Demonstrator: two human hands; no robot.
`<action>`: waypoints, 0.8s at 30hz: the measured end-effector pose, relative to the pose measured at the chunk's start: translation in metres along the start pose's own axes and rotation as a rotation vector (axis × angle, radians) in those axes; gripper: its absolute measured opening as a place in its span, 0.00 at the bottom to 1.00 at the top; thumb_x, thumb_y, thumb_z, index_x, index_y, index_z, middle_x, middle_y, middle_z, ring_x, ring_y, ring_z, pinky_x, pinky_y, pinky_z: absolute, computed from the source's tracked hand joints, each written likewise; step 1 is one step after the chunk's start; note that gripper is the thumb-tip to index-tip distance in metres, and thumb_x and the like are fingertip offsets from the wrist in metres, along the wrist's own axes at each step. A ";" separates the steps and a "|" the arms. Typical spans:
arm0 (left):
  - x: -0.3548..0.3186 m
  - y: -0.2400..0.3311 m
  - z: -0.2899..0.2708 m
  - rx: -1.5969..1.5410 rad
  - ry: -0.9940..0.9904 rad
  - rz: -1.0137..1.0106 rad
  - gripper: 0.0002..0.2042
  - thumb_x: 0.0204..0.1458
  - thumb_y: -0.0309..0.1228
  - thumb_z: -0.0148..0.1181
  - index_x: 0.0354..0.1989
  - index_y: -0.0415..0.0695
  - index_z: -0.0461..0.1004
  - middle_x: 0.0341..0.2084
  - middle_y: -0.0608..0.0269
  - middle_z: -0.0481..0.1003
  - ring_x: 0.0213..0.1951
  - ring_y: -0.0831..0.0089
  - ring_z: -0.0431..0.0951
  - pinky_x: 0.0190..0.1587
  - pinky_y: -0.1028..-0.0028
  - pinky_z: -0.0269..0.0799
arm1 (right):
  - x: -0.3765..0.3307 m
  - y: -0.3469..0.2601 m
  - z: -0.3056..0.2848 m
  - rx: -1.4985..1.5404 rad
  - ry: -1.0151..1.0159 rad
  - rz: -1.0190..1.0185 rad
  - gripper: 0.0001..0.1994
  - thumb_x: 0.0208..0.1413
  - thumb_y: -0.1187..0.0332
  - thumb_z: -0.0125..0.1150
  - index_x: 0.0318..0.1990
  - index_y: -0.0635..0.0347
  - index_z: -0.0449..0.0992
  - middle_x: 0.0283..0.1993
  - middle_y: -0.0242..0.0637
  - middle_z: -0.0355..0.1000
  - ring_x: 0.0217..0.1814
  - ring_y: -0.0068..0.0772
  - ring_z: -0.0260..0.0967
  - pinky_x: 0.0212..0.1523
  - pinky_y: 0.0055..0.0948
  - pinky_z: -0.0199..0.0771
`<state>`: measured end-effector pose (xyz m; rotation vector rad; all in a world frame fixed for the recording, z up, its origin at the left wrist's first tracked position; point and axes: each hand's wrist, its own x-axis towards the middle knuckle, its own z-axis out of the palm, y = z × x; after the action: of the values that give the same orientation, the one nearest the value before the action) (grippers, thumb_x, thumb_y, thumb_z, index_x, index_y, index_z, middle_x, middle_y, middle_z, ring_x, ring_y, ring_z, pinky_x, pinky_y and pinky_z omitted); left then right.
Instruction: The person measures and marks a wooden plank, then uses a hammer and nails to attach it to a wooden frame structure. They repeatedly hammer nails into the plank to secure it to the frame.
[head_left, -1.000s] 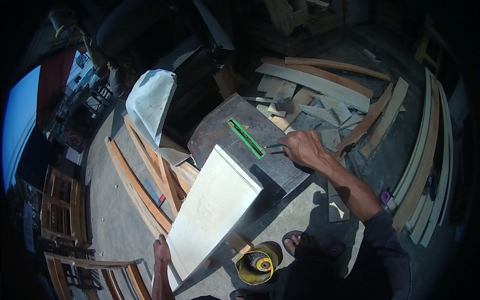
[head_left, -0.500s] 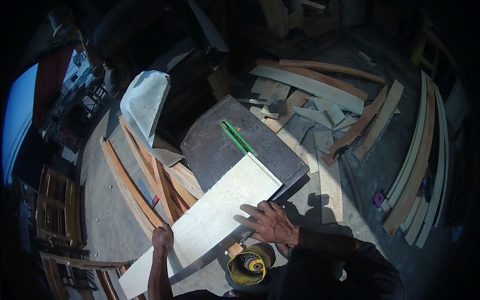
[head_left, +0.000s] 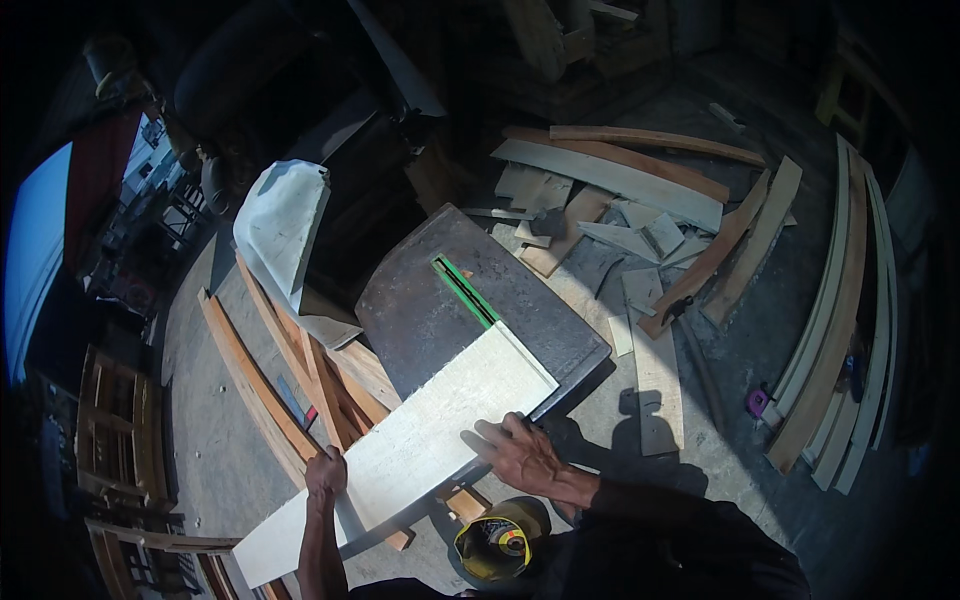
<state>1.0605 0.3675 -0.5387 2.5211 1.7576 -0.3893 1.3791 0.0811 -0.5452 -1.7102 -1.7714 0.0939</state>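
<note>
A long pale wooden board (head_left: pixel 420 430) lies slanting across a dark metal table saw top (head_left: pixel 540 310). Its far right end meets a green slotted insert (head_left: pixel 466 290) set in that top. My left hand (head_left: pixel 326 472) is closed around the board's far left edge. On the near edge, towards the right end, rests my right hand (head_left: pixel 530 458); its fingers are apart and reach onto the board's face, while its thumb is hidden. Below the board stands a yellow-rimmed bucket (head_left: pixel 463 545) with a round disc and small bits inside.
Orange-brown planks (head_left: pixel 250 365) lie on the ground at left, beside a whitish bent metal cover (head_left: pixel 280 225). Offcuts and boards (head_left: pixel 625 185) are heaped at the far right. Long strips (head_left: pixel 850 300) and a pink tape measure (head_left: pixel 756 402) lie at right. A wooden pallet (head_left: pixel 115 430) stands far left.
The whole view has shifted slightly. My right hand has slid a little along the near edge, its fingers now less spread. The board keeps its place against the green insert; my left hand still grips it.
</note>
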 end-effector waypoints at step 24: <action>0.021 -0.008 0.003 0.056 -0.012 0.065 0.17 0.63 0.32 0.43 0.43 0.29 0.75 0.40 0.25 0.79 0.44 0.34 0.83 0.48 0.48 0.80 | 0.012 0.001 0.001 0.004 -0.021 0.053 0.26 0.57 0.69 0.63 0.65 0.58 0.73 0.57 0.36 0.69 0.51 0.42 0.65 0.43 0.41 0.78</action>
<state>1.0593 0.3890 -0.5456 2.6001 1.6786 -0.4552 1.3803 0.0930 -0.5414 -1.7592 -1.7399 0.1388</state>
